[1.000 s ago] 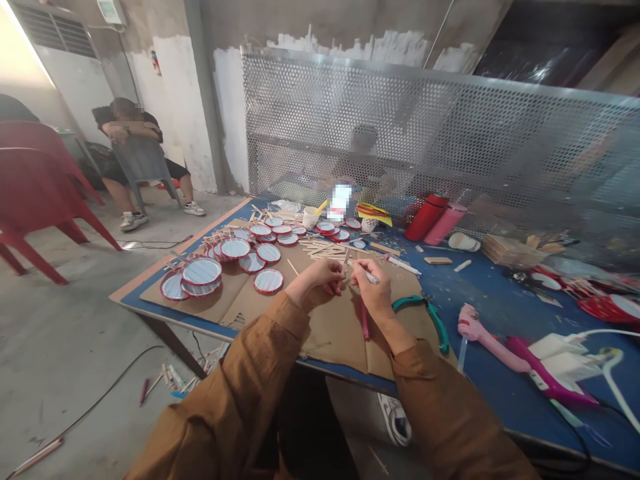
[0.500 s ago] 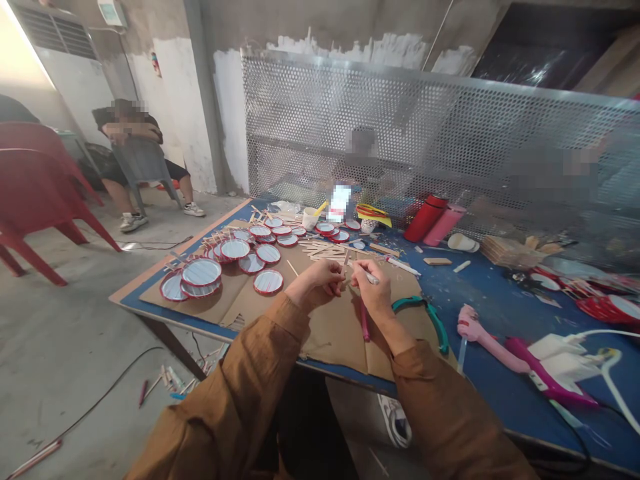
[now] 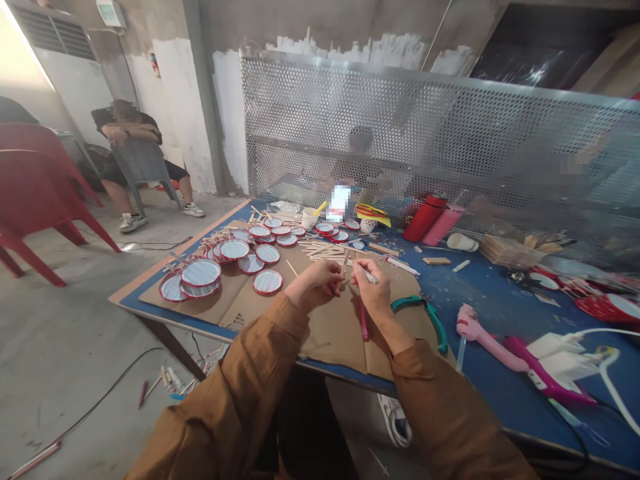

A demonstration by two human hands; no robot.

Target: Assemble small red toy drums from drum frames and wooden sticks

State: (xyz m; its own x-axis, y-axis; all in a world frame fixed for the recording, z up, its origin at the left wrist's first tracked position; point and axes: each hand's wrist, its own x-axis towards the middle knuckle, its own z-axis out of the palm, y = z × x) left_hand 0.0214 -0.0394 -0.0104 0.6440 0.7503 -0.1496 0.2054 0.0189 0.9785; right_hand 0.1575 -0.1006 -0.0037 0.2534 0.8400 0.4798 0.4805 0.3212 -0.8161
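Note:
Over the cardboard sheet (image 3: pixel 330 343), my left hand (image 3: pixel 323 277) pinches a thin wooden stick (image 3: pixel 345 259) that points upward from the fingertips. My right hand (image 3: pixel 375 287) is closed around a white pen (image 3: pixel 371 277), its tip end close to the stick; whether they touch I cannot tell. A pink pen (image 3: pixel 364 323) lies below the right hand. Just beyond both hands is a loose pile of flat wooden sticks (image 3: pixel 320 250). Round red-rimmed discs (image 3: pixel 267 282) with pale faces lie to the left, several of them stacked and overlapping.
A teal curved band (image 3: pixel 435 323) lies right of my hands. Farther right are a pink glue gun (image 3: pixel 493 343) and a magenta power strip (image 3: pixel 543 380) with white plugs. A paper cup (image 3: pixel 310 218), a lit phone (image 3: pixel 339 203) and a red bottle (image 3: pixel 425 218) stand at the back before a perforated metal screen (image 3: pixel 300 120).
Both hands stay in nearly the same place, still holding the stick and the pen. The view has shifted very slightly.

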